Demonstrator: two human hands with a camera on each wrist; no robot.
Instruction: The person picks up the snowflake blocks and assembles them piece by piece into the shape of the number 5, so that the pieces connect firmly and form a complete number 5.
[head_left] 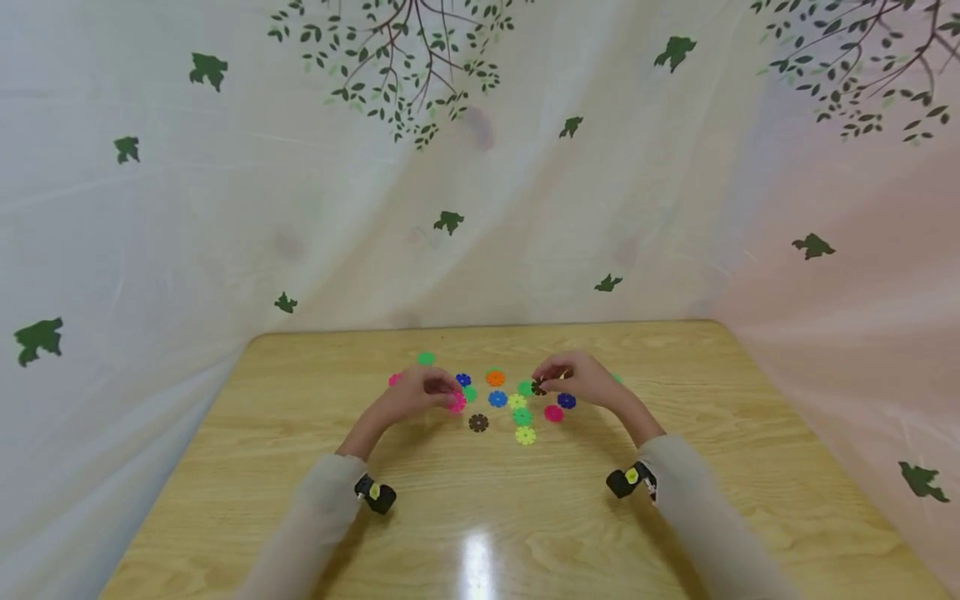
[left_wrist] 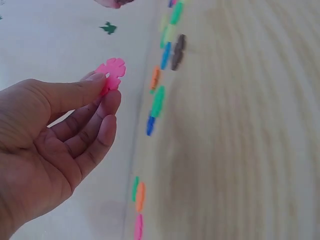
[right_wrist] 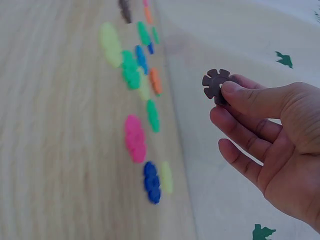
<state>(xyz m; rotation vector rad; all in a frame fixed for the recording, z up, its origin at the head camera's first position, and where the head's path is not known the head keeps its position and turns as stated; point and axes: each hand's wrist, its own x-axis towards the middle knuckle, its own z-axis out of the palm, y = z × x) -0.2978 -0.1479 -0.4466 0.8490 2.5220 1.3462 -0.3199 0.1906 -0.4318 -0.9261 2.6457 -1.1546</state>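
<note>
Between thumb and fingers my left hand [head_left: 416, 393] pinches a pink notched disc [left_wrist: 114, 72], held up off the table. My right hand [head_left: 583, 379] pinches a dark brown notched disc [right_wrist: 216, 85] by its edge, also raised. Several more such discs lie flat between and around the hands. Among them are an orange disc [head_left: 496, 378], a light blue disc [head_left: 498, 399], a second brown disc [head_left: 478, 422], a yellow disc [head_left: 526, 436] and a green disc [head_left: 522, 417]. Close below the right hand are a crimson disc [head_left: 553, 413] and a dark blue disc [head_left: 567, 401].
The wooden table [head_left: 480, 492] ends at a back edge against a pale curtain [head_left: 360, 217] printed with leaves and branches. One green disc [head_left: 426, 358] lies farther back, beyond the left hand. Small black cameras [head_left: 381, 497] are strapped at both wrists.
</note>
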